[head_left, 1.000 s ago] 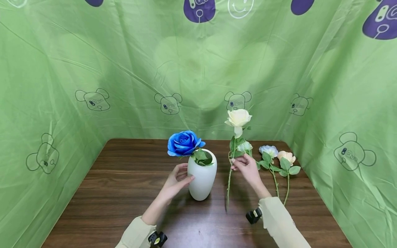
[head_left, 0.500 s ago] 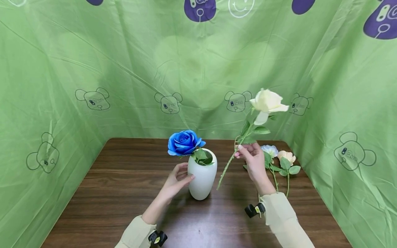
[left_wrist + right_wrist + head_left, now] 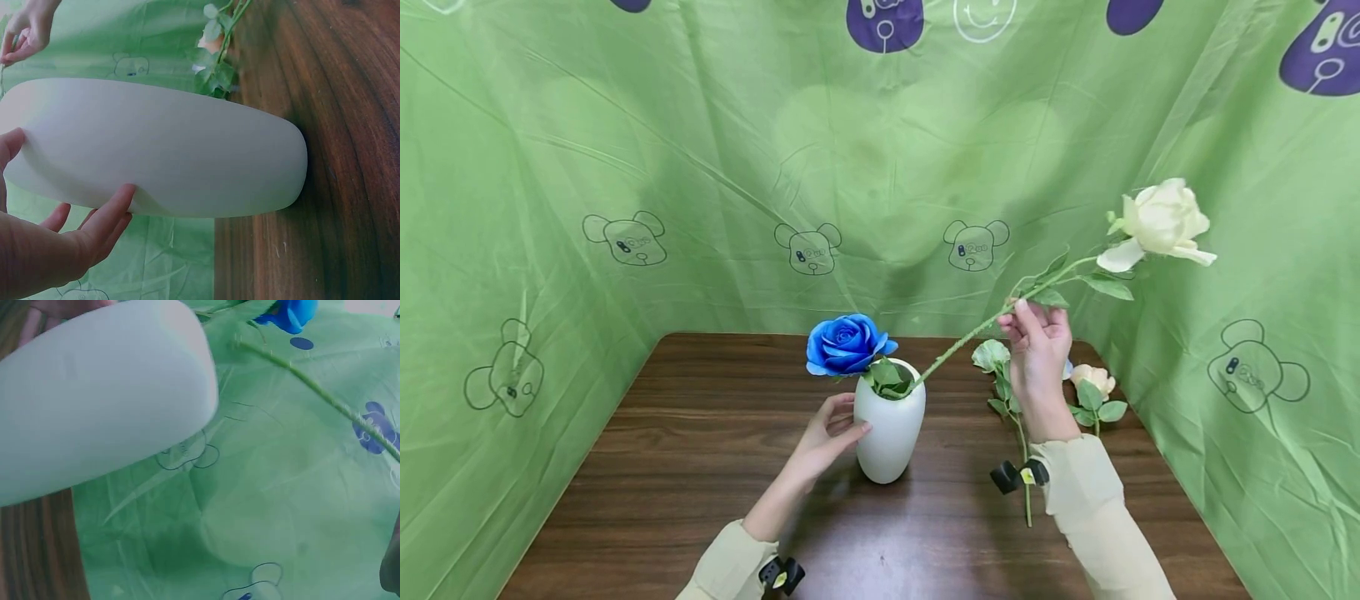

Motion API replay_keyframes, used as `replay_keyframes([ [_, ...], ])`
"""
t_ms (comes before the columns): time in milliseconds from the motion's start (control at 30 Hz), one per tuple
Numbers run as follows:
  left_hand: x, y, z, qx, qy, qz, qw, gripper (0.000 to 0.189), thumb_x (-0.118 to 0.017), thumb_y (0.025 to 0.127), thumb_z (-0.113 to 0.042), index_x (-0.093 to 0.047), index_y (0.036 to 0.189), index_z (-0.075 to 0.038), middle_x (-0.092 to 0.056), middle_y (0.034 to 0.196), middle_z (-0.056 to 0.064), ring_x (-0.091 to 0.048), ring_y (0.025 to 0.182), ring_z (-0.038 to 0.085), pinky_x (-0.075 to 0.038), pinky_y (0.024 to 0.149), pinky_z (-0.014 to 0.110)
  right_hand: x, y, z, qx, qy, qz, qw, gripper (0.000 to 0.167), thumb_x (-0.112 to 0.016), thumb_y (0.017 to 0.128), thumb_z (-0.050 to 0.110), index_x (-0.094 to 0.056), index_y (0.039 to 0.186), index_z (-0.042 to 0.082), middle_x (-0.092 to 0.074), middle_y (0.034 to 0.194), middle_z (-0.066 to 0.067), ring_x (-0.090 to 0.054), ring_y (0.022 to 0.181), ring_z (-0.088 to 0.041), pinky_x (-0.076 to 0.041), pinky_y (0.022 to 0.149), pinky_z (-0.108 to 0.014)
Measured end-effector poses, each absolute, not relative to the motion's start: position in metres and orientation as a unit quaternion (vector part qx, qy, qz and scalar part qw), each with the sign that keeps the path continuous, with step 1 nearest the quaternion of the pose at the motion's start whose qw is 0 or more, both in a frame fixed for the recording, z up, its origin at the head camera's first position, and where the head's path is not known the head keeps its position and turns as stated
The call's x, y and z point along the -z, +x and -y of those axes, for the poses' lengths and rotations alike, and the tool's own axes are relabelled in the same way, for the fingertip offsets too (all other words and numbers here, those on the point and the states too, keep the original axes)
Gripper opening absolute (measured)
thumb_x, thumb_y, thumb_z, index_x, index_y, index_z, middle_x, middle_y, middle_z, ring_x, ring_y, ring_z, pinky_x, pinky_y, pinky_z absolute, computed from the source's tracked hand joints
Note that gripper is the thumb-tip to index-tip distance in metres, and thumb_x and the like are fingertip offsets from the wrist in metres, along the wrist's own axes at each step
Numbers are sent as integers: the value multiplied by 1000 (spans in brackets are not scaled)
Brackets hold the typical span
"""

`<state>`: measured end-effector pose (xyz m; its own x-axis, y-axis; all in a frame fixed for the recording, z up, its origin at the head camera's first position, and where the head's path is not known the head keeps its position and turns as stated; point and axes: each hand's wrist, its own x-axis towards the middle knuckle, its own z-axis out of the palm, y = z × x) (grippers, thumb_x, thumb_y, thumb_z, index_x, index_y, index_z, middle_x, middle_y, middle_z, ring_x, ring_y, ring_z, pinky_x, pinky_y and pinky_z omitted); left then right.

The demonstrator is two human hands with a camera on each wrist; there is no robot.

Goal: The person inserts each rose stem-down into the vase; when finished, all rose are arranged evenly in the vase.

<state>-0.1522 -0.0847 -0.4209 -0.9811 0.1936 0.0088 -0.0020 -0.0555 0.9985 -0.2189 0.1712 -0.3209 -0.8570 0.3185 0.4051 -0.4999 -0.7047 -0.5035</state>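
My left hand (image 3: pixel 827 442) holds the white vase (image 3: pixel 889 437) from its left side, thumb on the front and fingers spread along the wall. The vase stands upright on the table. A blue rose (image 3: pixel 846 344) leans out of its mouth to the left, leaves at the rim. Between thumb and fingers, my right hand (image 3: pixel 1037 358) pinches a cream-white rose (image 3: pixel 1161 218) partway along its stem. Bloom up to the right, that rose slants steeply; its bare stem end overlaps the vase's mouth in the head view. From the right wrist, the stem (image 3: pixel 312 387) tip shows just beyond the rim.
Right of the vase, a pale greenish-white flower (image 3: pixel 991 356) lies on the wooden table (image 3: pixel 700 417). A peach flower (image 3: pixel 1093 382) lies beyond it, and a bluish one is mostly hidden behind my right hand. Green printed cloth (image 3: pixel 715 167) encloses the table's back and sides.
My right hand has risen and moved right with the cream-white rose, tilting it from upright so its stem end swings left to the vase's mouth. My left hand and the vase stay put.
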Motion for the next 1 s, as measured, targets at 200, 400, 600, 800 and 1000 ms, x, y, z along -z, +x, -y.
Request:
replay_keyframes([
  [200, 424, -154, 85, -725, 69, -682, 68, 52, -63, 82, -8, -36, 125, 2, -42, 119, 26, -40, 111, 42, -41, 83, 50, 314, -222, -159, -850, 185, 401, 286, 13, -58, 80, -9, -51, 89, -3, -62, 78, -16, -60, 58, -21, -50, 55, -26],
  [400, 442, -162, 87, -722, 65, -686, 64, 54, -66, 81, -14, -38, 126, -3, -43, 120, 22, -42, 111, 38, -42, 82, 48, 314, -213, -137, -741, 252, 557, 279, 17, -55, 82, -10, -55, 98, -6, -62, 85, -19, -57, 57, -18, -47, 49, -24],
  [600, 446, -163, 87, -716, 71, -692, 57, 57, -67, 80, -20, -38, 126, -4, -43, 119, 22, -42, 110, 38, -42, 82, 50, 320, -206, -115, -603, 260, 711, 249, 7, -58, 82, -6, -59, 88, -9, -61, 72, -20, -50, 50, -13, -36, 38, -21],
  [800, 446, -163, 87, -715, 73, -692, 61, 56, -66, 80, -19, -38, 126, -4, -43, 120, 22, -41, 111, 38, -42, 82, 50, 355, -218, -109, -521, 273, 776, 227, 22, -64, 79, 1, -59, 101, 4, -63, 73, -6, -48, 53, -13, -40, 45, -25],
  [1000, 437, -160, 88, -714, 75, -692, 72, 55, -64, 82, -14, -35, 128, -2, -39, 122, 24, -39, 112, 41, -42, 83, 49, 371, -218, -108, -476, 264, 816, 197, 24, -66, 79, 8, -61, 102, 10, -63, 79, 1, -53, 61, -8, -45, 52, -25],
])
